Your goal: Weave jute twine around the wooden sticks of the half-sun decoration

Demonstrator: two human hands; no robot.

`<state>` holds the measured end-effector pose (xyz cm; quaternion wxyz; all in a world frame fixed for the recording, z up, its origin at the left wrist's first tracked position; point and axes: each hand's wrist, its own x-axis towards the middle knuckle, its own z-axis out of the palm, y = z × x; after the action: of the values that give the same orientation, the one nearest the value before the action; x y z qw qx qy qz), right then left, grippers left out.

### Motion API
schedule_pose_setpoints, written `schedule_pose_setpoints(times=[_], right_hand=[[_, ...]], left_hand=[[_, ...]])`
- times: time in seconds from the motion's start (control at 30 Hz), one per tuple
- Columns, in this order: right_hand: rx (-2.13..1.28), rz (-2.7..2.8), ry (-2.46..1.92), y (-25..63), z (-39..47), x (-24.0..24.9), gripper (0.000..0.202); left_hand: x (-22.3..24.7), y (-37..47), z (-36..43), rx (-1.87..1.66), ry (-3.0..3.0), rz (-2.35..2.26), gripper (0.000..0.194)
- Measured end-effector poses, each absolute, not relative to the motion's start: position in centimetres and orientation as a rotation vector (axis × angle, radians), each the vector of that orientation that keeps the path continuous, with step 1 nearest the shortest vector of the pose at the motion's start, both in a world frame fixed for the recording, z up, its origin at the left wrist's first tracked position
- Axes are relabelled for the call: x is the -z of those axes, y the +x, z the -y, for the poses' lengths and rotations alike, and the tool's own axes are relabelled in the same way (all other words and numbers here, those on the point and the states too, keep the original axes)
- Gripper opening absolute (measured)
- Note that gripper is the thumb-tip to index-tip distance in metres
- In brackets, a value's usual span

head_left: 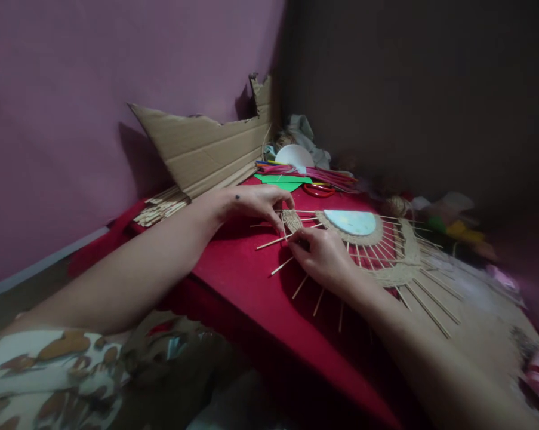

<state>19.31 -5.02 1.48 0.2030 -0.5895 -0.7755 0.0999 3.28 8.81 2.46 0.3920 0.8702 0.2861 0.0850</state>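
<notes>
A half-round frame of thin wooden sticks (314, 303) fans out on the red-covered table, with twine woven across the sticks. At its middle sits a pale half-disc (350, 222). My left hand (261, 200) reaches over the near end of the woven twine band (291, 221), thumb and fingers gripping its edges. My right hand (322, 254) pinches the lower edge of that same band, its fingers pressed together. The exact strand between the right fingertips is hidden.
Torn cardboard (215, 149) leans against the wall, a bundle of flat sticks (162, 206) beside it. Behind the frame lie green paper (285, 181), red-handled scissors (319, 190), pink strips (327, 175) and a white disc (295, 156). A twine ball (397, 206) sits beyond the frame.
</notes>
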Motion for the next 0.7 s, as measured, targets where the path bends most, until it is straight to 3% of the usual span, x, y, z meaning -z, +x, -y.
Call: schedule_pose_setpoints(times=[0.7], right_hand=[[-0.238, 2.231, -1.410, 15.5, 7.5, -1.9, 0.019]], left_hand=[[-3.0, 3.8, -7.6, -0.134, 2.136, -0.812, 0.056]])
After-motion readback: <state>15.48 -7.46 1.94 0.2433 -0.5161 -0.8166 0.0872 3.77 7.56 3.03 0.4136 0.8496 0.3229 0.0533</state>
